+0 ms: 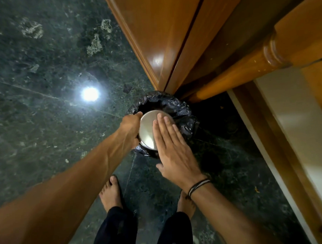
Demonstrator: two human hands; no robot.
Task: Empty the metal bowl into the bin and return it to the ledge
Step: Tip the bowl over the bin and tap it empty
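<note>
The metal bowl (pixel 147 131) is turned upside down over the bin (pixel 182 112), which is lined with a black bag and stands on the floor by the wooden corner. My left hand (pixel 130 126) grips the bowl's left rim. My right hand (pixel 172 147) lies flat, fingers together, on the bowl's upturned bottom. The bowl's inside and whatever is in the bin are hidden.
Dark green marble floor (pixel 41 115) with a lamp's bright reflection at the left. A polished wooden door or panel (pixel 161 36) rises behind the bin. A turned wooden post (pixel 248 68) and a pale ledge (pixel 298 131) run along the right. My bare feet stand below the bin.
</note>
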